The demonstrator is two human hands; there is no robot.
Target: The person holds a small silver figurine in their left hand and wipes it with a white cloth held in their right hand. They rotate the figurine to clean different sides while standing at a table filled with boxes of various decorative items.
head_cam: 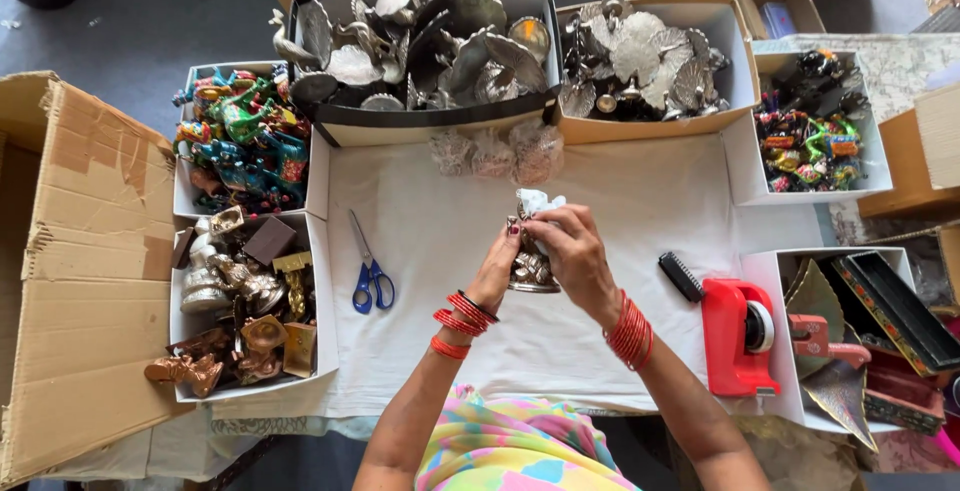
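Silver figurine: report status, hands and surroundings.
Left hand and right hand both grip the silver figurine, white wrap on top. Scissors left, red tape dispenser right, both apart.

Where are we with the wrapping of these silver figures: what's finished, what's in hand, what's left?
Done: three clear-wrapped bundles lie at the top of the white cloth. In hand: the left hand and right hand hold a silver figure with white wrapping at its top. Left, as far as I can judge: the silver pieces filling the black box and the tan box. The scissors and tape dispenser lie untouched.
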